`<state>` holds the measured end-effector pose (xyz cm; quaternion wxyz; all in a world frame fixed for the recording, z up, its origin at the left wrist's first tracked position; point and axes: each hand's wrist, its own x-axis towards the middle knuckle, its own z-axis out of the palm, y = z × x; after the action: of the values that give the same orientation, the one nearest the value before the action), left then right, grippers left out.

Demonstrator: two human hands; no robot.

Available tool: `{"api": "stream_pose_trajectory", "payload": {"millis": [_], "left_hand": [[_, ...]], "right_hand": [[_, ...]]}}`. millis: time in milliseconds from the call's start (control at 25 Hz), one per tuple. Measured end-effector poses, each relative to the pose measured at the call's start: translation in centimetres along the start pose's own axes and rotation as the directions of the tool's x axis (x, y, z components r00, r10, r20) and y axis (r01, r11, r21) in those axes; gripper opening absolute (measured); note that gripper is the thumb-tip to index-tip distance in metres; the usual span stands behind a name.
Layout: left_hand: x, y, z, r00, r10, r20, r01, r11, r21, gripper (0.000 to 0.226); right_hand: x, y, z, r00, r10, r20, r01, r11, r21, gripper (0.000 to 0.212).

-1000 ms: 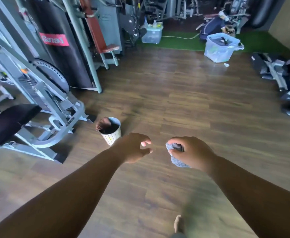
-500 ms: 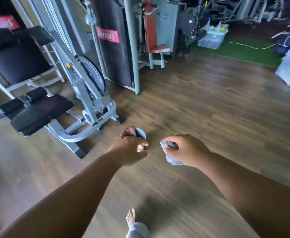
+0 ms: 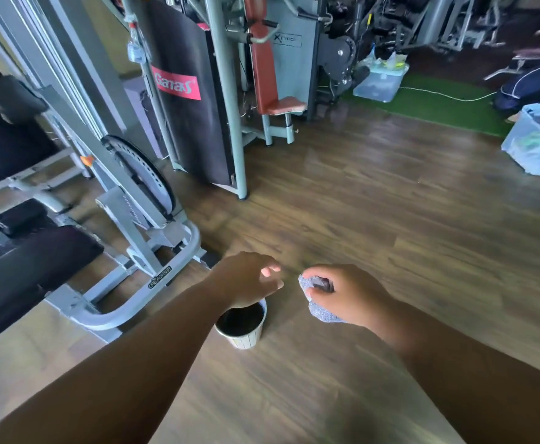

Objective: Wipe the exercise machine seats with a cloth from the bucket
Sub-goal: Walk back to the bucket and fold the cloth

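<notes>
My right hand (image 3: 347, 291) grips a bunched grey cloth (image 3: 321, 310) out in front of me, above the wooden floor. My left hand (image 3: 249, 278) hangs just left of it with loosely curled fingers, holding nothing. Right below the left hand a small white striped bucket (image 3: 246, 336) stands on the floor, dark inside; my hand hides its far rim. At the left a grey exercise machine (image 3: 140, 219) carries a black padded seat (image 3: 28, 274) and black roller pads. Further back a second machine has a red-brown seat (image 3: 286, 105) and backrest.
A black hanging bag with a red label (image 3: 185, 100) stands behind a grey post. Clear plastic bins sit at back centre (image 3: 380, 81) and at the right edge (image 3: 537, 139), by a green mat (image 3: 438, 104). Wooden floor spreads to the right.
The view has moved closer to the left machine and the bucket, which now sits under my left hand. Both hands keep their pose, the right one still gripping the cloth.
</notes>
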<state>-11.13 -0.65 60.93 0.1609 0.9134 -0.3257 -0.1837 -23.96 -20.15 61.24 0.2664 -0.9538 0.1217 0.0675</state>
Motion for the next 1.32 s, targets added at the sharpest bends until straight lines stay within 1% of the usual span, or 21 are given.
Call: {"api": "stream_pose_trajectory", "payload": {"millis": [120, 200, 280, 320, 400, 480, 560, 640, 760, 880, 960, 1080, 1240, 1320], "left_hand": [[4.3, 0.1, -1.5, 0.999, -0.026, -0.032, 0.026, 1.000, -0.005, 0.038], [7.2, 0.0, -2.6, 0.996, -0.071, -0.060, 0.072, 0.997, 0.002, 0.038], [9.6, 0.0, -3.5, 0.983, -0.138, -0.118, 0.137, 0.990, -0.016, 0.038], [10.6, 0.1, -3.9, 0.973, -0.172, -0.152, 0.168, 0.985, -0.037, 0.037], [12.3, 0.5, -4.5, 0.954, -0.219, -0.205, 0.205, 0.975, -0.087, 0.037], [13.5, 0.8, -4.8, 0.945, -0.237, -0.225, 0.213, 0.969, -0.128, 0.039], [14.4, 0.5, -5.1, 0.935, -0.268, -0.231, 0.238, 0.960, -0.149, 0.039], [14.9, -0.8, -5.6, 0.919, -0.309, -0.243, 0.273, 0.947, -0.171, 0.037], [15.5, -3.0, -7.1, 0.909, -0.343, -0.236, 0.316, 0.938, -0.146, 0.037], [15.9, -5.1, -8.5, 0.892, -0.375, -0.251, 0.330, 0.922, -0.204, 0.038], [16.2, -6.0, -9.1, 0.890, -0.380, -0.250, 0.335, 0.919, -0.207, 0.037], [16.8, -7.3, -9.7, 0.870, -0.425, -0.251, 0.373, 0.899, -0.229, 0.035], [18.2, -8.3, -10.1, 0.808, -0.511, -0.295, 0.431, 0.853, -0.295, 0.035], [19.2, -8.4, -10.1, 0.769, -0.556, -0.314, 0.466, 0.825, -0.319, 0.034]], "right_hand": [[5.7, 0.7, -2.5, 0.992, -0.119, 0.050, 0.123, 0.989, -0.081, 0.013], [10.2, 1.2, -4.7, 0.982, -0.178, 0.064, 0.182, 0.981, -0.067, 0.003], [14.2, 1.6, -6.6, 0.967, -0.246, 0.073, 0.247, 0.969, -0.001, 0.015], [16.0, 1.8, -7.3, 0.955, -0.282, 0.088, 0.282, 0.959, 0.013, 0.017], [19.0, 2.1, -8.4, 0.929, -0.346, 0.130, 0.346, 0.938, 0.029, 0.014], [21.3, 2.3, -8.7, 0.916, -0.376, 0.137, 0.372, 0.926, 0.056, 0.010], [23.6, 1.8, -8.8, 0.905, -0.400, 0.145, 0.398, 0.916, 0.040, 0.021], [25.8, 0.8, -8.6, 0.886, -0.437, 0.157, 0.437, 0.899, 0.031, 0.025], [28.2, -1.3, -8.4, 0.868, -0.471, 0.158, 0.471, 0.881, 0.038, 0.023], [30.3, -3.2, -8.1, 0.858, -0.485, 0.165, 0.487, 0.873, 0.035, 0.024], [31.6, -4.0, -8.0, 0.853, -0.494, 0.166, 0.495, 0.868, 0.041, 0.025], [34.1, -5.1, -7.9, 0.837, -0.516, 0.183, 0.513, 0.856, 0.066, 0.027], [38.4, -6.4, -7.9, 0.762, -0.601, 0.240, 0.603, 0.794, 0.074, 0.031], [40.9, -6.9, -7.7, 0.718, -0.646, 0.261, 0.635, 0.760, 0.137, 0.029]]}}
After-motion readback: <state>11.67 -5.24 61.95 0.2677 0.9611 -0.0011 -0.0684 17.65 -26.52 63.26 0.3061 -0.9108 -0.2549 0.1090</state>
